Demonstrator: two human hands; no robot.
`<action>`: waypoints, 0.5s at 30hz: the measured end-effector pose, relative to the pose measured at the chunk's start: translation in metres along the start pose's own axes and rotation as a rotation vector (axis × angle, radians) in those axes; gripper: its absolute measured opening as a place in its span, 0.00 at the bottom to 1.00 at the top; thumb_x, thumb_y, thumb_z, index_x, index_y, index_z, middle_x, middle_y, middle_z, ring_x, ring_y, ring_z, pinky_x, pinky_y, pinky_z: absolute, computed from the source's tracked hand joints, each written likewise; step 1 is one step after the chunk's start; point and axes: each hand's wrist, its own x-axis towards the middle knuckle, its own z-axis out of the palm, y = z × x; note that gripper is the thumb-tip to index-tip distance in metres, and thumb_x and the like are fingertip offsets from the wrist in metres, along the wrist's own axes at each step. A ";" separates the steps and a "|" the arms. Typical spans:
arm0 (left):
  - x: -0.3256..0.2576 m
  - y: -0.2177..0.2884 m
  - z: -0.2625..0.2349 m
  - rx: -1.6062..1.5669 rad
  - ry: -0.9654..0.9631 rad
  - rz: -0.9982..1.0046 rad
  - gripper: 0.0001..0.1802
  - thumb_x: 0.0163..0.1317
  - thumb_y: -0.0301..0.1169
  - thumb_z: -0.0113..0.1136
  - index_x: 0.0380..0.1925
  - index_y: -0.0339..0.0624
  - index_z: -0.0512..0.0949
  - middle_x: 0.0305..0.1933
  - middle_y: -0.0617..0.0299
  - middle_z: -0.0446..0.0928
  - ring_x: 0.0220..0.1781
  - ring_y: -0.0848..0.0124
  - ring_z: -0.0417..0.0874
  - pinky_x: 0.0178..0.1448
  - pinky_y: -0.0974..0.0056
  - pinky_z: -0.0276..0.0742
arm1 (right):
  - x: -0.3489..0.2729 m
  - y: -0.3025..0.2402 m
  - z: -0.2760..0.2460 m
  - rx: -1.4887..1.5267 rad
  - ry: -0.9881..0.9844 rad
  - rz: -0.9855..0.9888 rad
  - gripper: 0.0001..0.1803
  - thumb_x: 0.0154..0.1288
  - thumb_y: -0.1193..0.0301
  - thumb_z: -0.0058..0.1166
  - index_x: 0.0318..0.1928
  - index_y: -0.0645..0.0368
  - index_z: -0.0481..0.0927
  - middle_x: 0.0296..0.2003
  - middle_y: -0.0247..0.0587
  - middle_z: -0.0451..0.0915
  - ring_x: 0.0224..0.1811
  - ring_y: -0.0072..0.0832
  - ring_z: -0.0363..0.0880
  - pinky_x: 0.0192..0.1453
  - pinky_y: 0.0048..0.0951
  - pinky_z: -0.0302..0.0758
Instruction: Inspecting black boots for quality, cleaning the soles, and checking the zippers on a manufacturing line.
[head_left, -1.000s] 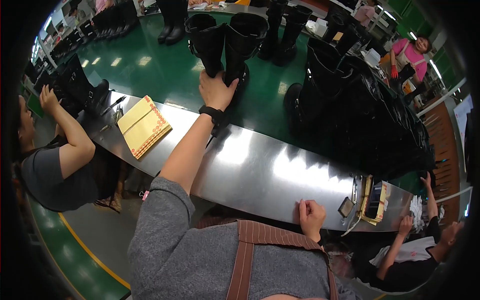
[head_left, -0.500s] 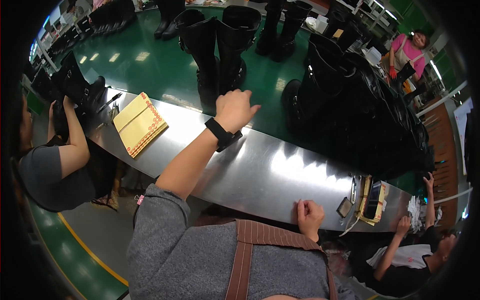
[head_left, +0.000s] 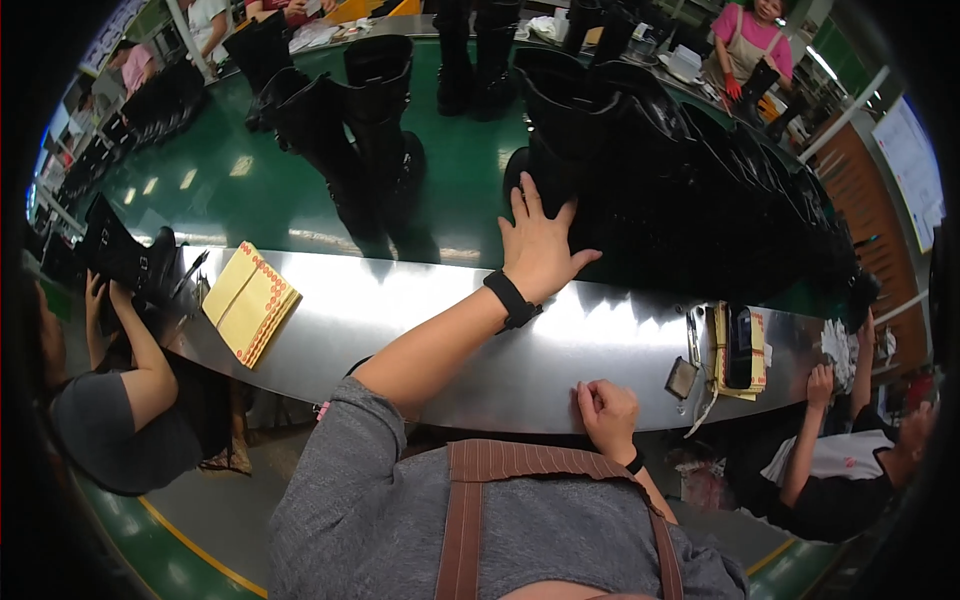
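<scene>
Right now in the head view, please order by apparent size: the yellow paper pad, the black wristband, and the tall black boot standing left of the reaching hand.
1. Tall black boot, largest.
2. Yellow paper pad, though it lies nearer the camera, so true size is unsure.
3. Black wristband on the left hand, smallest.

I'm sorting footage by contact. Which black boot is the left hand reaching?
The left hand lies against the black boot at the near left end of the packed row; the standing pair is apart.

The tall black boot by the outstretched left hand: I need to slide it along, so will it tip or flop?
The tall black boot probably tips easily, since its shaft rises high over a narrow foot. The shaft stands unsupported, so it is likely fairly stiff. The left hand lies open beside it on the glossy green belt, which looks slippery.
</scene>
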 end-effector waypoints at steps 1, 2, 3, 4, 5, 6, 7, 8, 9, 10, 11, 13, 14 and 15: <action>0.009 0.009 0.008 0.075 0.093 -0.086 0.45 0.52 0.56 0.69 0.67 0.50 0.68 0.74 0.23 0.42 0.74 0.31 0.51 0.65 0.31 0.64 | 0.000 0.001 -0.001 0.014 -0.002 -0.018 0.12 0.60 0.67 0.63 0.22 0.56 0.78 0.15 0.35 0.71 0.16 0.35 0.69 0.27 0.36 0.60; 0.018 0.015 0.014 0.047 0.125 -0.108 0.51 0.50 0.61 0.68 0.69 0.47 0.64 0.74 0.23 0.37 0.75 0.30 0.45 0.64 0.24 0.59 | -0.001 0.001 -0.002 0.026 -0.017 -0.003 0.13 0.61 0.66 0.62 0.22 0.56 0.77 0.15 0.36 0.72 0.17 0.35 0.70 0.28 0.36 0.61; 0.028 0.022 0.021 0.063 0.133 -0.167 0.55 0.47 0.64 0.68 0.70 0.46 0.63 0.75 0.23 0.36 0.76 0.30 0.43 0.65 0.24 0.55 | -0.001 0.002 -0.003 0.021 -0.041 0.000 0.13 0.61 0.66 0.62 0.21 0.55 0.77 0.16 0.36 0.73 0.18 0.35 0.72 0.28 0.36 0.62; 0.037 0.027 0.027 0.011 0.151 -0.201 0.53 0.46 0.66 0.67 0.66 0.43 0.69 0.75 0.23 0.36 0.77 0.30 0.41 0.66 0.24 0.53 | 0.000 0.003 -0.003 0.043 0.007 -0.009 0.13 0.62 0.66 0.61 0.22 0.54 0.77 0.16 0.35 0.74 0.18 0.35 0.73 0.29 0.35 0.63; 0.046 0.032 0.031 0.007 0.180 -0.229 0.54 0.45 0.67 0.67 0.66 0.43 0.68 0.75 0.23 0.36 0.77 0.30 0.41 0.67 0.25 0.52 | 0.001 0.004 -0.005 0.034 0.000 -0.027 0.13 0.62 0.65 0.61 0.22 0.54 0.77 0.16 0.34 0.75 0.19 0.34 0.75 0.29 0.34 0.65; 0.055 0.034 0.036 -0.011 0.211 -0.255 0.54 0.45 0.66 0.68 0.66 0.44 0.68 0.75 0.25 0.37 0.77 0.33 0.42 0.68 0.26 0.52 | 0.001 0.005 -0.005 0.019 0.000 -0.042 0.13 0.62 0.65 0.62 0.23 0.53 0.77 0.17 0.33 0.75 0.20 0.32 0.77 0.30 0.32 0.66; 0.060 0.035 0.039 0.000 0.217 -0.264 0.50 0.48 0.62 0.69 0.66 0.43 0.69 0.75 0.27 0.39 0.78 0.35 0.43 0.69 0.28 0.52 | 0.001 0.005 -0.007 0.049 -0.006 -0.043 0.13 0.62 0.64 0.61 0.22 0.53 0.77 0.17 0.32 0.76 0.20 0.31 0.78 0.30 0.31 0.66; 0.066 0.035 0.042 -0.039 0.237 -0.283 0.44 0.51 0.56 0.68 0.64 0.44 0.70 0.76 0.30 0.40 0.78 0.37 0.44 0.70 0.30 0.53 | 0.001 0.005 -0.008 0.052 0.016 -0.060 0.13 0.62 0.64 0.61 0.23 0.53 0.77 0.17 0.32 0.76 0.20 0.31 0.78 0.29 0.31 0.66; 0.070 0.032 0.044 -0.085 0.272 -0.270 0.39 0.54 0.50 0.67 0.63 0.44 0.71 0.76 0.31 0.41 0.77 0.36 0.46 0.71 0.32 0.55 | 0.000 0.005 -0.008 0.068 0.026 -0.069 0.13 0.62 0.64 0.61 0.23 0.53 0.77 0.17 0.32 0.76 0.21 0.31 0.78 0.29 0.31 0.66; 0.073 0.026 0.045 -0.096 0.314 -0.240 0.36 0.56 0.49 0.66 0.61 0.43 0.73 0.75 0.31 0.44 0.76 0.36 0.50 0.70 0.36 0.58 | 0.000 0.005 -0.009 0.073 0.035 -0.057 0.13 0.62 0.64 0.61 0.23 0.53 0.77 0.17 0.32 0.76 0.21 0.31 0.78 0.29 0.31 0.66; 0.074 0.019 0.046 -0.097 0.305 -0.259 0.33 0.58 0.48 0.65 0.60 0.43 0.74 0.74 0.30 0.47 0.74 0.36 0.54 0.70 0.39 0.61 | 0.000 0.006 -0.009 0.075 0.056 -0.068 0.13 0.62 0.64 0.61 0.23 0.54 0.77 0.17 0.33 0.77 0.21 0.31 0.78 0.29 0.31 0.66; 0.071 0.002 0.042 -0.175 0.439 -0.200 0.26 0.64 0.46 0.60 0.55 0.39 0.77 0.71 0.31 0.54 0.66 0.37 0.66 0.66 0.48 0.69 | -0.001 0.007 -0.009 0.086 0.055 -0.086 0.13 0.62 0.64 0.61 0.23 0.54 0.77 0.18 0.35 0.77 0.21 0.33 0.77 0.29 0.32 0.66; 0.068 -0.007 0.036 -0.218 0.487 -0.177 0.24 0.65 0.46 0.59 0.52 0.37 0.79 0.66 0.32 0.62 0.61 0.38 0.71 0.63 0.50 0.71 | -0.002 0.008 -0.009 0.097 0.035 -0.084 0.12 0.62 0.65 0.61 0.23 0.54 0.77 0.18 0.36 0.78 0.21 0.34 0.77 0.29 0.32 0.66; 0.063 -0.016 0.027 -0.261 0.497 -0.194 0.23 0.67 0.46 0.57 0.48 0.36 0.81 0.62 0.34 0.69 0.56 0.40 0.75 0.60 0.52 0.73 | -0.003 0.008 -0.009 0.099 0.028 -0.071 0.12 0.62 0.66 0.61 0.23 0.55 0.77 0.18 0.37 0.77 0.20 0.35 0.76 0.29 0.34 0.66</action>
